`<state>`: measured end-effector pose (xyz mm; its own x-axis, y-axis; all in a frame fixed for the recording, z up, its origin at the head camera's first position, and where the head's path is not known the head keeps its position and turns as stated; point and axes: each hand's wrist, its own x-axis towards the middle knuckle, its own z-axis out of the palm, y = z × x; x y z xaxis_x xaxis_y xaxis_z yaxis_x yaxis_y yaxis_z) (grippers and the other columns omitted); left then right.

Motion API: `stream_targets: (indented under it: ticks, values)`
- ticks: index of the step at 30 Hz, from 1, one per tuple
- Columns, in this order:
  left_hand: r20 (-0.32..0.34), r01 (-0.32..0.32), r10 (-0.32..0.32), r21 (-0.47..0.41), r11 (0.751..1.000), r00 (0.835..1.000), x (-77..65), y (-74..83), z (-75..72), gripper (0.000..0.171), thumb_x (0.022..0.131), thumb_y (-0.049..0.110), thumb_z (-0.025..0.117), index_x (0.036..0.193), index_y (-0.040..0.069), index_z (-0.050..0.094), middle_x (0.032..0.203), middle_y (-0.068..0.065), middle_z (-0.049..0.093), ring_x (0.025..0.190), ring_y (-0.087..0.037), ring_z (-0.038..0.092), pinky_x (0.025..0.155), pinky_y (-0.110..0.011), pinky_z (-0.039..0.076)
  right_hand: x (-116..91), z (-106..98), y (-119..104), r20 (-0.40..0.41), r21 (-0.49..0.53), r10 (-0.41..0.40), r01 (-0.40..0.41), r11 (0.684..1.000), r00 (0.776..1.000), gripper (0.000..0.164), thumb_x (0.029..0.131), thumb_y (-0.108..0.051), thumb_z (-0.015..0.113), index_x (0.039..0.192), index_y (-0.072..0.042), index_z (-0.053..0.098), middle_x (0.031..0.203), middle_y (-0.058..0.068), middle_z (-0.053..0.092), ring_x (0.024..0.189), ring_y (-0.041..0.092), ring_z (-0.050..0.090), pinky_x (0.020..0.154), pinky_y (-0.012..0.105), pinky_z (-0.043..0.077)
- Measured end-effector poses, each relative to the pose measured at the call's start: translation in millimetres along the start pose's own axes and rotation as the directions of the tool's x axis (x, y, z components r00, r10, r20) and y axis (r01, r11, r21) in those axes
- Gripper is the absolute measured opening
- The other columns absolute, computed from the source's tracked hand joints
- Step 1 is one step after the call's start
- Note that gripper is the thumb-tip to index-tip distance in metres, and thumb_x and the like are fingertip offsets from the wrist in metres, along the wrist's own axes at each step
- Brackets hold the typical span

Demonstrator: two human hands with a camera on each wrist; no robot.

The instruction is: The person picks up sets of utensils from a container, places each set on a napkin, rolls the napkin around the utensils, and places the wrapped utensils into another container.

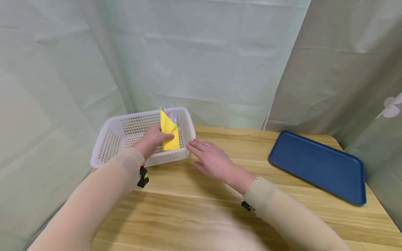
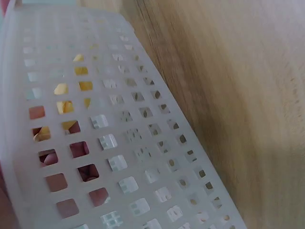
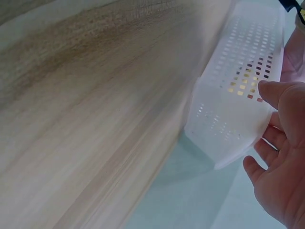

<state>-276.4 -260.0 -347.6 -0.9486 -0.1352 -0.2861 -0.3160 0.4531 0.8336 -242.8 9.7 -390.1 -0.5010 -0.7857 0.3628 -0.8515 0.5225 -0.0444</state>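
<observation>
Inside the white perforated basket, my left hand grips a folded yellow napkin or cloth, its thumb across the front face. Something clear and shiny shows behind the yellow piece; its kind is unclear. The yellow piece stands upright near the basket's right end. My right hand touches the front right corner of the basket with fairly straight fingers. In the left wrist view, bits of yellow and of the left hand show through the holes of the basket wall. The right wrist view shows the right hand beside the basket's end.
A blue rectangular tray lies on the right of the wooden table. Pale curtains hang behind the table and on both sides. The basket stands at the table's back left, close to the curtain.
</observation>
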Motion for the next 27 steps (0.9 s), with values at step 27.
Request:
stream_targets:
  ticks: [27]
  values:
    - [0.023,0.107,-0.115,0.216,0.97,0.993,32.9,0.9,18.4,0.052,0.102,0.015,0.079,0.143,-0.007,0.054,0.124,-0.017,0.06,0.101,-0.028,0.059,0.081,-0.034,0.052,0,2,0,-0.008,0.004,0.005,-0.005,1.0,1.0,0.069,0.106,-0.029,0.079,0.164,-0.005,0.051,0.165,0.012,0.054,0.156,0.03,0.047,0.128,0.045,0.034]
